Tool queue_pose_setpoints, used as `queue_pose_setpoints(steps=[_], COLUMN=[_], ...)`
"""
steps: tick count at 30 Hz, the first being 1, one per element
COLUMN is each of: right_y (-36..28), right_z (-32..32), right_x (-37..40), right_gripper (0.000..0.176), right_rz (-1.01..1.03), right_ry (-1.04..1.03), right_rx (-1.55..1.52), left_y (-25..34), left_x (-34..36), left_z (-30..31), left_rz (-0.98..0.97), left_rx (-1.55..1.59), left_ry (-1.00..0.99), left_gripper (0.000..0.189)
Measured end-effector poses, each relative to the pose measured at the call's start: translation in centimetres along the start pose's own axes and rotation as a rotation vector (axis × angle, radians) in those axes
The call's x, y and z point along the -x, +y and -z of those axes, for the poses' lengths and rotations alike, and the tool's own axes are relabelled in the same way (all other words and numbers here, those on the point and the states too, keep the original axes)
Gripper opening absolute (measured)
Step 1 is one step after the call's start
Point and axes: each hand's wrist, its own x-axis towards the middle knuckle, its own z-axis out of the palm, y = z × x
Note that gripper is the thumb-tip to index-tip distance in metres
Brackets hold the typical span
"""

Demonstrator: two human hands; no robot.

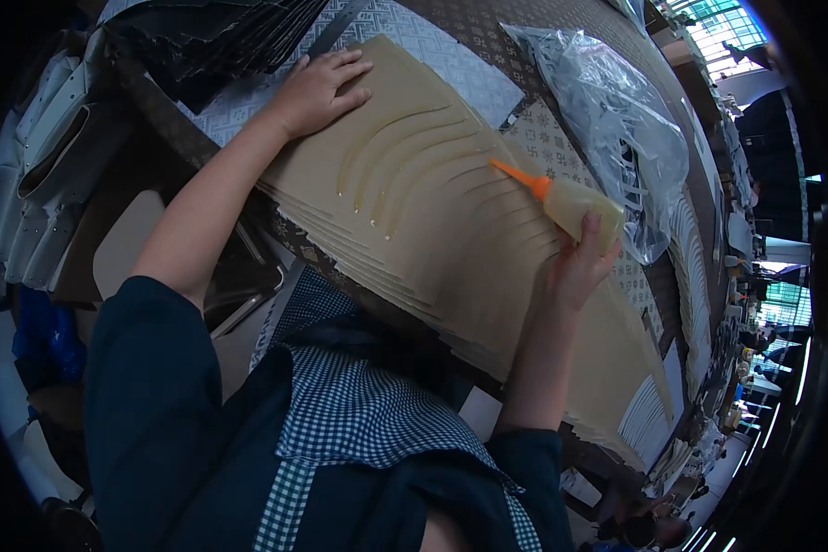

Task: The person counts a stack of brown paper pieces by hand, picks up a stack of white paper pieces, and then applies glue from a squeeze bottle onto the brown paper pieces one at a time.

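My left hand [325, 94] lies flat with spread fingers on the upper left end of a stack of tan sheets [451, 239]. Closed around a translucent squeeze bottle [575, 207] is my right hand [584, 262]. The bottle holds a yellowish liquid, and its orange nozzle [523, 178] points left, over the stack. Several curved, glossy lines [386, 166] run across the top sheet between my hands. Fainter curved lines show below the nozzle. Whether the nozzle tip touches the sheet, I cannot tell.
Clear plastic wrapping [616, 120] lies beyond the stack on a patterned brown surface. Dark pleated material [212, 55] and pale patterned sheets [414, 46] sit at the top left. White folded pieces [41, 175] stand at the far left.
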Motion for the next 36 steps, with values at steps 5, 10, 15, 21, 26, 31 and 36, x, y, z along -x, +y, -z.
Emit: queue_pose_setpoints(steps=[5,10,15,21,26,31,36], right_y=[0.1,0.2,0.4,0.1,0.0,-0.2,-0.2], right_z=[-0.5,-0.6,-0.7,-1.2,-1.5,-1.6,-1.4], right_x=[0.2,0.4,0.6,1.0,1.4,1.5,1.6], right_gripper=[0.041,0.041,0.041,0.041,0.040,0.039,0.038], right_rz=[-0.043,-0.065,-0.101,-0.159,-0.189,-0.210,-0.219], right_ry=[-0.007,-0.075,-0.104,-0.122,-0.160,-0.204,-0.246], right_rx=[-0.009,0.026,0.014,-0.026,-0.039,-0.036,-0.048], left_y=[-0.1,-0.3,-0.4,-0.1,-0.2,-0.2,-0.3], left_x=[0.0,-0.1,-0.1,0.0,-0.1,-0.1,-0.1], left_z=[-0.1,-0.3,-0.3,-0.2,-0.2,-0.2,-0.2], left_rz=[-0.002,-0.015,-0.007,0.005,0.005,0.009,0.008], left_rx=[-0.001,0.001,0.009,0.021,0.030,0.038,0.029], left_ry=[0.001,0.011,0.002,0.003,-0.005,-0.013,-0.014], left_gripper=[0.055,0.056,0.058,0.058,0.059,0.060,0.060])
